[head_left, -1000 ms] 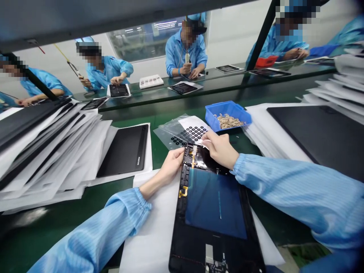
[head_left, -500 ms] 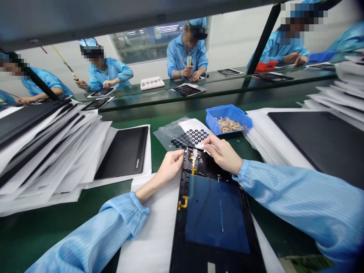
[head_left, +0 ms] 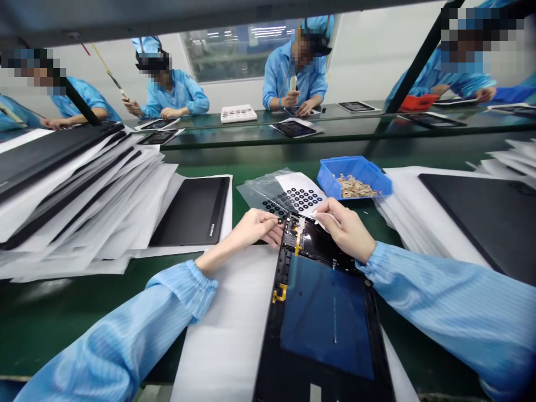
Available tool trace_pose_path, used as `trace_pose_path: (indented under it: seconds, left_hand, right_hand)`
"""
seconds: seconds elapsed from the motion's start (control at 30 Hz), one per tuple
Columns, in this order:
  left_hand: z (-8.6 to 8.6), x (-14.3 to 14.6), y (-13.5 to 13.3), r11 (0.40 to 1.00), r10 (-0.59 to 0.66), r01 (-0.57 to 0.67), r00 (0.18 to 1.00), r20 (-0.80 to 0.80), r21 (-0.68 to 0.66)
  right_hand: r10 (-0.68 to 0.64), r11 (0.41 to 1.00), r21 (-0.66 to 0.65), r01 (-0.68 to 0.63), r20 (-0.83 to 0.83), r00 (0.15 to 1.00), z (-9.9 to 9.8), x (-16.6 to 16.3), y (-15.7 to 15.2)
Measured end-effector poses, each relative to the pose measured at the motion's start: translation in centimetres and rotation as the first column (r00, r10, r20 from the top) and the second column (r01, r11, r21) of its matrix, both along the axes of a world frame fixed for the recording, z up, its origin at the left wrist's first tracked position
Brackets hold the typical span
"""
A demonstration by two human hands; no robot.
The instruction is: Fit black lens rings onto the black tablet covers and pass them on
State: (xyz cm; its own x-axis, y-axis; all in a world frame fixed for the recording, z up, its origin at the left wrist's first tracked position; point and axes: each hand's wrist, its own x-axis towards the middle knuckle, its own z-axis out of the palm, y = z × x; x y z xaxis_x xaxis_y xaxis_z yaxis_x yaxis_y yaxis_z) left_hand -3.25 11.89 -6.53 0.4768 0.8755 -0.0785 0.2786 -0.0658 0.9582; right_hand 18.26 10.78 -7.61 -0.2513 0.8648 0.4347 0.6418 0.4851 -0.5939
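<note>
A tablet with its inner side exposed (head_left: 326,318) lies on white foam sheeting (head_left: 226,318), showing a dark blue panel, orange flex strips and small parts along its left and top edges. Beside its top left corner is my left hand (head_left: 257,229), fingers loosely stretched and the thumb near the index finger; a black ring sits by the fingertips, and whether they touch it is unclear. Over the tablet's top edge my right hand (head_left: 345,229) pinches a slim white piece (head_left: 316,214), mostly covered by the fingers. Behind it lies a sheet of black ring stickers (head_left: 305,195) under clear film.
A blue bin (head_left: 354,162) holds many small tan parts. To the left are a closed black tablet (head_left: 188,212) and a stack of foam-wrapped tablets (head_left: 84,212). Another dark panel (head_left: 477,218) lies right. Several co-workers sit across the green bench; a shelf hangs overhead.
The view has shifted slightly left. My left hand's fingers have loosened and stretched out at the tablet's corner. My right hand keeps the white piece at the top edge.
</note>
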Motion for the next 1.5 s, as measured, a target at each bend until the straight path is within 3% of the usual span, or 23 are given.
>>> trace_pose_path:
  seconds: [0.13, 0.23, 0.33, 0.47, 0.7, 0.83, 1.03, 1.2, 1.5]
  left_hand:
    - [0.7, -2.3, 2.3, 0.984, 0.119, -0.098, 0.983, -0.139, 0.147]
    - [1.0, -3.3, 3.3, 0.940, 0.173, -0.082, 0.951, -0.256, 0.330]
    - [1.3, -3.2, 3.1, 0.894, 0.109, 0.075, 0.920, -0.377, 0.442]
    - [1.0, -2.0, 2.0, 0.807, -0.017, 0.322, 0.851, -0.525, 0.495]
    - [-0.8, -1.6, 1.8, 0.635, 0.163, 0.441, 0.726, -0.668, 0.634]
    - [-1.1, -1.7, 1.7, 0.552, 0.208, 0.530, 0.660, -0.722, 0.644]
    - [-1.0, -1.6, 1.4, 0.379, 0.340, 0.706, 0.495, -0.800, 0.598]
    - [-0.9, -1.0, 1.1, 0.340, 0.382, 0.729, 0.470, -0.796, 0.594]
    - [-1.7, -0.2, 1.3, 0.361, 0.423, 0.677, 0.495, -0.759, 0.642]
  right_hand:
    - [0.003, 1.000, 0.010, -0.003, 0.019, 1.000, 0.0, -0.1, 0.0]
    - [0.017, 1.000, 0.011, -0.017, 0.018, 1.000, -0.1, -0.2, 0.0]
    - [0.011, 1.000, 0.012, -0.011, 0.018, 1.000, -0.2, -0.2, 0.0]
    - [0.006, 1.000, 0.013, -0.006, 0.033, 0.999, -0.3, -0.1, 0.0]
    - [-0.003, 1.000, 0.004, 0.003, 0.058, 0.998, -0.4, -0.2, 0.0]
    - [0.004, 0.999, 0.032, -0.005, 0.053, 0.999, -0.4, -0.2, 0.1]
    - [0.000, 1.000, 0.005, 0.000, 0.065, 0.998, -0.5, -0.1, 0.0]
    - [0.007, 1.000, 0.012, -0.008, 0.056, 0.998, -0.6, 0.0, 0.1]
    - [0.008, 1.000, -0.013, -0.007, 0.075, 0.997, -0.7, -0.2, 0.1]
